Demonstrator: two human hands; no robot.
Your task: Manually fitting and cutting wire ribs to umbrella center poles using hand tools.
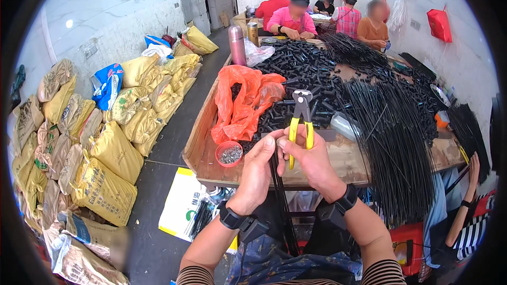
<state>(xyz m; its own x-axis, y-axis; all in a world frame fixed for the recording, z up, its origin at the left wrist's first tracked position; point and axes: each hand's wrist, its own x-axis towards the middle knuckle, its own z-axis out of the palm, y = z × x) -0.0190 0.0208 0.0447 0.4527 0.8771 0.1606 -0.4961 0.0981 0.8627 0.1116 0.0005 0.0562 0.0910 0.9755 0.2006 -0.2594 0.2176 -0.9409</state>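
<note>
Both of my hands meet over the table's near edge. My left hand (pixel 254 175) is closed around several thin black rods (pixel 278 190), which hang down toward my lap. A pair of pliers (pixel 302 110) with yellow handles and a dark metal head rests in my right hand (pixel 318 164), head pointing up and away. The right thumb and fingertips also press at the rods' upper ends, touching the left fingertips. Whether a small piece sits between those fingertips is too small to tell. Left of my hands stands a red bowl (pixel 229 154) of small metal pieces.
An orange plastic bag (pixel 245 97) and a pink thermos (pixel 237 46) stand at the table's left. Black tubular parts (pixel 301 66) are heaped across the middle. A large bundle of black rods (pixel 391 148) overhangs the right edge. Yellow sacks (pixel 108 190) line the left wall. A co-worker's hand (pixel 473 168) is at right.
</note>
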